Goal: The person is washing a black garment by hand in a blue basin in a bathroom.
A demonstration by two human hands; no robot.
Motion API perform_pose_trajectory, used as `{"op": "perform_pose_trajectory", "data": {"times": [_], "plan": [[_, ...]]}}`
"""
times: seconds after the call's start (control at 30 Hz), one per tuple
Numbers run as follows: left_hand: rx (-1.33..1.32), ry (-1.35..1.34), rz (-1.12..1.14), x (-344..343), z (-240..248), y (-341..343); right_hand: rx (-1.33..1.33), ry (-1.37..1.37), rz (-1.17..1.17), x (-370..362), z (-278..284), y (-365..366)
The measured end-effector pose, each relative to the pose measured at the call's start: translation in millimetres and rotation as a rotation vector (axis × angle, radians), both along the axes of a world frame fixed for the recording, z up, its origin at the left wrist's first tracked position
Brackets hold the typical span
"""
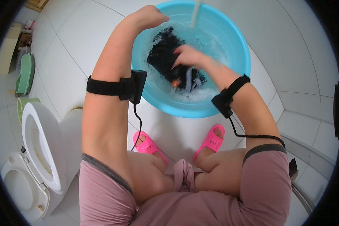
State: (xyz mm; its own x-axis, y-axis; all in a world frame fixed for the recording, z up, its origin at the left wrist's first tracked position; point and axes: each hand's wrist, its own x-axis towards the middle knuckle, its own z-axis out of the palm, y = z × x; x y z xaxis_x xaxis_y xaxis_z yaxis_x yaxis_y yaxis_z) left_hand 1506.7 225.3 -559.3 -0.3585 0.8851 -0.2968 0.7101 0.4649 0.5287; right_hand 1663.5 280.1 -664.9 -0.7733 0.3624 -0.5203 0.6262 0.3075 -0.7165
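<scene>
From my remote post, I see a green tub [25, 75] at the upper left of the frame and, below it, a white toilet [71, 126] tilted by the fisheye bend. Next comes the left forearm, wearing a black strap [105, 86] with a cable hanging from it, and near the lower middle a pink slipper [148, 146] on the left foot. At the top, my wearer's left hand [151, 17] bends down over the rim of a large blue basin [158, 103]; its fingers are mostly hidden, so I can't tell whether they grip anything. The dark cloth [162, 54] lies in the foamy water in the left and middle part of the basin, with greyish-blue pieces [188, 80] at its lower end. Just over the cloth, the right hand [187, 57] has its fingers parted, well away from the left hand; it is blurred, and contact is unclear to me. Above it, a pale stream or tube [195, 14] reaches into the basin. Farther right, a second black strap [229, 94] circles the right forearm.
</scene>
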Motion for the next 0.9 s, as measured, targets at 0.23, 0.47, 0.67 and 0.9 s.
{"op": "perform_pose_trajectory", "data": {"times": [0.23, 0.47, 0.67, 0.9], "plan": [[-0.050, 0.000, 0.044, -10.6, -12.5, 1.2, 0.533, 0.018, -0.792, 51.4, -13.3, 84.4], [-0.045, -0.001, -0.009, 5.1, -12.0, 11.0, -0.086, 0.142, 0.033, -6.8, 23.2, -16.1], [-0.049, -0.010, -0.080, 6.9, -26.4, 21.5, -0.092, 0.336, -1.067, 41.8, 10.0, 98.8], [-0.119, -0.085, -0.063, 2.5, -37.5, 25.8, 0.243, 0.200, -0.027, -17.4, 1.3, 16.6]]}}
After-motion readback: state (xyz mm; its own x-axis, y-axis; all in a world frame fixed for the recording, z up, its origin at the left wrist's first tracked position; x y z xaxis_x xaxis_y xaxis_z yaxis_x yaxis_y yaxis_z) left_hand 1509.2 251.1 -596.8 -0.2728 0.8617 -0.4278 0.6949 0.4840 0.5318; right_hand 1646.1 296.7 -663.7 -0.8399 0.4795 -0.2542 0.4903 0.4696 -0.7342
